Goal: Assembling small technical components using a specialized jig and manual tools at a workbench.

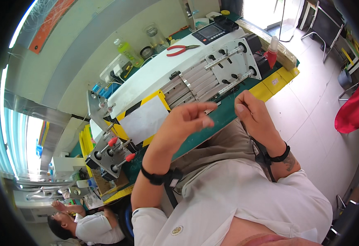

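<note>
Across a green tabletop (223, 119) lies a silver rail assembly (200, 82), two bare hands poised near its front edge. Farthest to the assembly's left, red-tipped rods (113, 142) jut from their mount; closer on that side, a white sheet (144, 119) lies within a yellow-and-black border. The left hand (183, 121) hangs just in front of the assembly, thumb and forefinger spread, nothing clearly pinched between them. Behind the assembly rest red-handled pliers (187, 48), well apart from either hand. The assembly, the thing nearest the fingers, looks heavy and rigid; its long bars are probably smooth and slippery, and its crosspieces might slide if used as handles. A firmer hold would seem to be the broad end plate (249, 59) at its right, with a second grip on the frame's opposite end. The right hand (253, 110) hovers in front of that plate, fingers curled and thumb folded toward them; whether anything sits inside is hidden. Past the assembly's right end stands a red bottle (271, 56), likely light and squeezable.
</note>
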